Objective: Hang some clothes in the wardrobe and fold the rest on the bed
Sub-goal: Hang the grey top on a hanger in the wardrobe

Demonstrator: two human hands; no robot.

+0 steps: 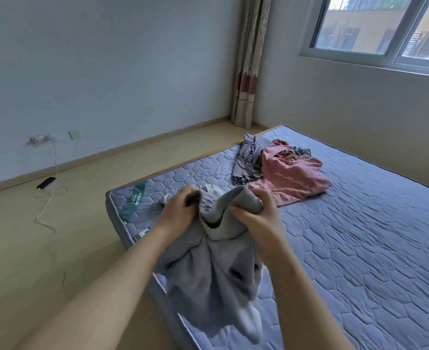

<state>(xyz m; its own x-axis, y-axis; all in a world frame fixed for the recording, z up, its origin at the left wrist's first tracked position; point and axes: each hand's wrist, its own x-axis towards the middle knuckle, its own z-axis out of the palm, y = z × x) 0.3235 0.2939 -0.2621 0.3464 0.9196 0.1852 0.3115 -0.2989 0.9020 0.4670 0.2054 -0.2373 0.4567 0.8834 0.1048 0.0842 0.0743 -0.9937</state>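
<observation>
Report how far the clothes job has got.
Nothing looks done: no folded pile shows, and the wardrobe is out of view. In hand: the left hand and right hand grip a grey garment over the bed. Left: the pink top and the crumpled grey clothes beside it.

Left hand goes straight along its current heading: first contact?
Beyond the grey garment it grips, the left hand probably meets the crumpled lilac-grey garment beside the pink top; height above the mattress unclear.

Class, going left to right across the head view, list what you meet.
Phone on the floor → left hand → grey garment gripped by both hands → right hand → pink top on the mattress → window.
</observation>
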